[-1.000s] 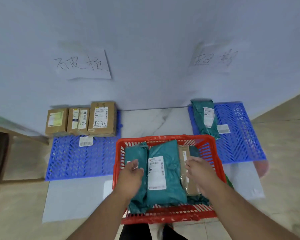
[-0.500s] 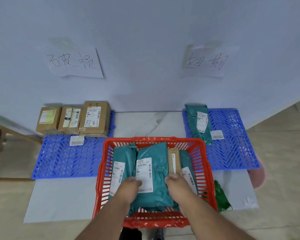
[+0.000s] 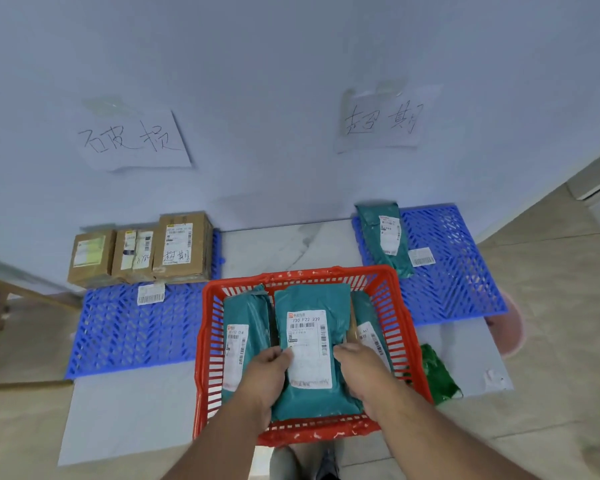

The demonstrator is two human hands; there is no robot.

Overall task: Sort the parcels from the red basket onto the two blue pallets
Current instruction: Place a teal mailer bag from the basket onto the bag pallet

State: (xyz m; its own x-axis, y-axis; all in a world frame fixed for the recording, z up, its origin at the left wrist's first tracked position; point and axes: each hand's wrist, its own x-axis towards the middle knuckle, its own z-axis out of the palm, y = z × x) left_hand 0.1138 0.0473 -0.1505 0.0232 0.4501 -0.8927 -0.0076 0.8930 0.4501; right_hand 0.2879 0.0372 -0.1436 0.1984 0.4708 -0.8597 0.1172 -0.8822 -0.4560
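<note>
Teal plastic, the middle parcel [image 3: 312, 351] in the red basket [image 3: 400, 327], was gripped at both sides by the fingers of the left hand [image 3: 269, 377] and right hand [image 3: 361, 374]. Slippage was likely if it were lifted unevenly, the film being slick.

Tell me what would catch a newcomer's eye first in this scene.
The red basket in the centre foreground, where the left hand and right hand grip the middle teal mailer bag. Behind it, two blue pallets flank the floor: the left pallet carries three cardboard boxes, the right pallet one teal bag.
</note>
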